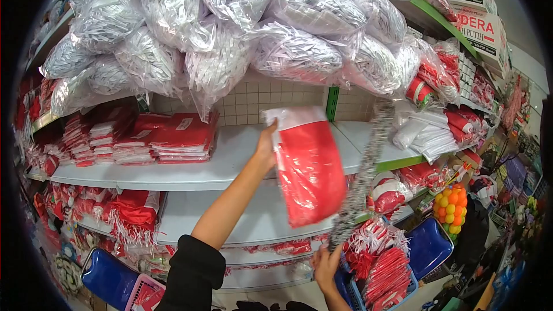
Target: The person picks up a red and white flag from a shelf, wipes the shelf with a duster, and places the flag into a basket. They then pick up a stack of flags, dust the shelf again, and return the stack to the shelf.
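My left hand is closed on the upper left edge of a plastic-wrapped red-and-white cloth packet, held up in front of the shelf. My right hand, lower down, grips the bottom end of a long, shaggy grey duster. The duster points up past the packet's right side and is blurred along its length. Its handle is hidden by my fingers. Left of my hands, stacks of similar red packets lie on the grey shelf.
Clear bags of white strips fill the shelf above and hang over its edge. White rolled packets lie at right. Below stand a blue basket of red packets and a pink basket. Printed cartons are stacked at upper right.
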A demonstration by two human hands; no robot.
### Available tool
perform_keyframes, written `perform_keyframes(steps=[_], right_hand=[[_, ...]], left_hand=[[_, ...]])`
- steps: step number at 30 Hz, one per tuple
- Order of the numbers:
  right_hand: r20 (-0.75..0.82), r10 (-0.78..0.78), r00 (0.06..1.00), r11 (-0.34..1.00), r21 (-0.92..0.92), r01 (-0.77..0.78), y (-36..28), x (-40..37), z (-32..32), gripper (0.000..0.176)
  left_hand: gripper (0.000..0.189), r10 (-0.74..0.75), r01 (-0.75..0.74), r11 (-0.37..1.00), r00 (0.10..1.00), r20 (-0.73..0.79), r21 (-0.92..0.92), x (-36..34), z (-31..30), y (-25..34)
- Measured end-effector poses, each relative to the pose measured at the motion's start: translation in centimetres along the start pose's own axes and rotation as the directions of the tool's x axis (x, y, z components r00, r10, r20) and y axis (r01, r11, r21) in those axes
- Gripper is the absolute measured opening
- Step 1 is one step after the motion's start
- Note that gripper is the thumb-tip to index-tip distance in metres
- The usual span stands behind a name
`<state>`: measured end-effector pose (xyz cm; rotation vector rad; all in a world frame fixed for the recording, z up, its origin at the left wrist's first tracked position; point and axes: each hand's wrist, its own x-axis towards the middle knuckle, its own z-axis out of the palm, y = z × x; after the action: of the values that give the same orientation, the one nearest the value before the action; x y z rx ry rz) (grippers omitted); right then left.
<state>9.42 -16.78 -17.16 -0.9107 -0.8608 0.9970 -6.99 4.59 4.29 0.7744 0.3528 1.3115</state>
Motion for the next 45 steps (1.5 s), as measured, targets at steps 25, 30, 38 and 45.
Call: perform_keyframes(steps=[25, 30, 38, 45], right_hand=[[0.222, 0.31, 0.925, 0.949, -0.006, -0.316, -0.6, 6.7, 9.2, 0.009], [0.508, 0.261, 0.821, 0.912, -0.408, -0.038, 5.9, 4.6, 6.3, 0.012], [0.432, 0.009, 0.902, 0.85, -0.478, 0.22, 7.9, 5.2, 3.8, 0.024], [0.282, 0.14, 0.949, 0.83, -0.557, 0.043, 14.0, 6.3, 0.5, 0.02]], left_hand=[[0.075, 0.023, -0.008, 0.992, 0.993, -0.117, 0.128, -0.5, -12.5, 1.7], [0.058, 0.045, -0.022, 0.975, 0.994, -0.098, 0.223, 0.9, -13.8, 1.1], [0.029, 0.131, -0.056, 0.929, 0.974, -0.184, 0.367, -0.6, -12.0, 1.0], [0.023, 0.216, -0.162, 0.961, 0.946, -0.242, 0.226, 0.5, -14.6, 0.7]])
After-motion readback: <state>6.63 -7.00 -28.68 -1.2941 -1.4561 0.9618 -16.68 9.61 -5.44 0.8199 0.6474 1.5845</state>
